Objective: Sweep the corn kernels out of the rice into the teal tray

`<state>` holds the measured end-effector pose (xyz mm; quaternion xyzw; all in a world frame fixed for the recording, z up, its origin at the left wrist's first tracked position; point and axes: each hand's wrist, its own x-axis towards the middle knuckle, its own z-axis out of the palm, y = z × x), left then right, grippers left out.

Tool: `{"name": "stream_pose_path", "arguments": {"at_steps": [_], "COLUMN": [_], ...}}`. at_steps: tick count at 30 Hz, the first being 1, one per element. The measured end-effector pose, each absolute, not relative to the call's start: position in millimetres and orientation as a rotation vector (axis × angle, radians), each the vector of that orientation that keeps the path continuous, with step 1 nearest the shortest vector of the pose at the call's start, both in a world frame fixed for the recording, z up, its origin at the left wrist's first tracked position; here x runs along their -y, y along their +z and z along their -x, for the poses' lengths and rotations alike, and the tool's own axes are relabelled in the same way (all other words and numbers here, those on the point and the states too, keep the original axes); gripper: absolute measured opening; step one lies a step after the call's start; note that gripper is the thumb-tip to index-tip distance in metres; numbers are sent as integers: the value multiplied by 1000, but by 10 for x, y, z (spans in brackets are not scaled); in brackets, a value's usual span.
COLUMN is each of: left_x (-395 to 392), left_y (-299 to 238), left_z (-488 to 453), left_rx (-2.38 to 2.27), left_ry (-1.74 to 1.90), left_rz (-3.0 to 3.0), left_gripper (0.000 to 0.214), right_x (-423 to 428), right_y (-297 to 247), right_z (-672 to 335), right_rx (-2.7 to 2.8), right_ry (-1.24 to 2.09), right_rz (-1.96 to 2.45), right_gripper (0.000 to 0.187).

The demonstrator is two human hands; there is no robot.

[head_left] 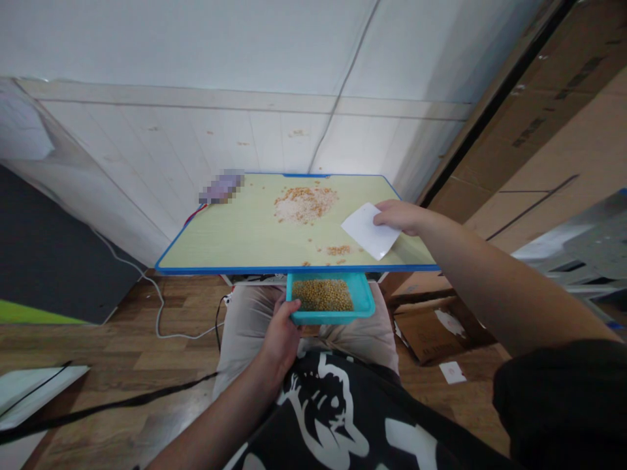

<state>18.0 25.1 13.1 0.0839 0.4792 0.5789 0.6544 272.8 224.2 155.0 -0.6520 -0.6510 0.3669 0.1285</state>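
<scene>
My left hand (287,329) grips the left front corner of a turquoise plastic tray (363,297), thumb over the rim. Inside the tray lies a layer of small yellowish-brown beans or grains (323,295). The tray is held just below the front edge of the table (225,228), above my lap. Over the table's right side, my right hand (396,217) pinches a white sheet of paper (369,232) by its right edge. Left of the paper, a small patch of orange-yellow grains (339,250) lies near the front edge. Farther back is a larger pile of orange and pale grains (306,203).
A blurred purple item (221,188) sits at the table's back left corner. Large cardboard boxes (548,150) stand along the right. An open carton (441,326) and a white paper piece (453,373) are on the floor. A white cable (159,307) runs down at left.
</scene>
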Motion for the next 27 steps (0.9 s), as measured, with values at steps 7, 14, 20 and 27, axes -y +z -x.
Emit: {"name": "stream_pose_path", "arguments": {"at_steps": [7,14,20,27], "left_x": [-249,-254,-257,-250], "left_y": [135,134,155,127], "left_z": [-159,-158,-166,-154], "left_rx": [-1082,-1086,-1059,-1079], "left_ry": [1294,1292,1298,1290], "left_rz": [-205,-206,-187,-199], "left_gripper": [51,51,48,50], "right_x": [-2168,-2119,-2129,-2094], "right_y": [1602,1677,1687,1733], "right_z": [-2565,-2418,-2309,-2199], "right_rx": [2121,2197,2271,2380], "right_ry": [950,830,813,776], "right_rz": [1857,1865,1838,1802], "right_gripper": [45,36,41,45]}}
